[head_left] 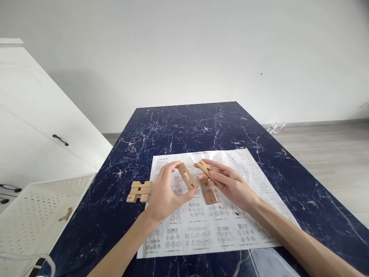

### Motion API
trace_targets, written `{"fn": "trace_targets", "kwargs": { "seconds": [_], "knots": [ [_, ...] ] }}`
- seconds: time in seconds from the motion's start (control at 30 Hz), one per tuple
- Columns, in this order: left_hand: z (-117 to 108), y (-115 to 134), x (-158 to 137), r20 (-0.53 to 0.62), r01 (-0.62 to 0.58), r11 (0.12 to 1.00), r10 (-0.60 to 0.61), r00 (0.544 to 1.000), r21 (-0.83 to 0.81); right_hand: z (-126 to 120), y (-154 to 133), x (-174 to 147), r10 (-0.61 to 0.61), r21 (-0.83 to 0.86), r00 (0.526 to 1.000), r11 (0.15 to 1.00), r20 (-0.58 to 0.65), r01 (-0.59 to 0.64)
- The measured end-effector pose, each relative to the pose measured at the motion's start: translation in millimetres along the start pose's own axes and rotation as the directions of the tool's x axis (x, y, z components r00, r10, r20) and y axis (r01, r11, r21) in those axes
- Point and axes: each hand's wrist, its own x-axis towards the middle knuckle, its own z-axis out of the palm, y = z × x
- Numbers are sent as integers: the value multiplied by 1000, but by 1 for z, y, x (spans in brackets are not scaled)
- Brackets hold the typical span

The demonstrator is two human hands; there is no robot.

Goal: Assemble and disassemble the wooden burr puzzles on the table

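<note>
My left hand (168, 188) holds a flat wooden puzzle piece (184, 172) marked "2", with a slot through it, gripped at its two ends between thumb and fingers. In my right hand (227, 181) is another wooden puzzle piece (205, 167), marked "3" and tilted, pinched between thumb and fingers. Below it, a third slotted piece (210, 194) marked "1" lies on the printed instruction sheet (201, 231), its upper part covered by my right fingers. Left of my left hand, several notched wooden pieces (140, 191) sit side by side on the table.
The dark blue marbled table (178, 127) reaches toward a pale wall. A white cabinet (43, 115) stands at the left, and a white perforated surface (31, 223) with a small wooden object (65, 214) lies below it. Something clear and flat (269, 263) rests by the near edge.
</note>
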Motion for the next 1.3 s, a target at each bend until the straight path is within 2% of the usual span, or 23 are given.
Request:
{"fn": "trace_targets", "kwargs": {
  "seconds": [0.1, 0.27, 0.43, 0.77, 0.93, 1.0, 1.17, 1.3],
  "knots": [
    [0, 4, 0, -41, -56, 989, 50, 998, -136, 2, 2, 3, 8, -1, 1000, 1000, 27, -8],
    [4, 7, -2, -58, -137, 934, 125, 990, -330, 3, 7, 2, 45, -64, 988, 997, 149, -35],
    [8, 8, -5, -79, -183, 901, 165, 983, -393, 7, 7, -4, 78, -142, 964, 989, 255, -42],
    [3, 12, -5, 87, -108, 865, 172, 981, -490, 3, -3, -4, 167, -207, 923, 973, 346, -99],
    [1, 15, -5, 207, -42, 865, 166, 964, -501, -2, -4, -4, 188, -253, 894, 963, 407, -88],
    [2, 15, -4, 236, -25, 859, 169, 957, -512, -2, -2, -5, 189, -273, 894, 959, 406, -79],
    [3, 16, -4, 261, -12, 851, 174, 950, -524, 7, 4, -7, 176, -246, 937, 964, 302, -102],
    [4, 18, -4, 283, 5, 857, 165, 945, -516, 9, 3, -8, 225, -264, 936, 952, 271, -152]
  ]
}}
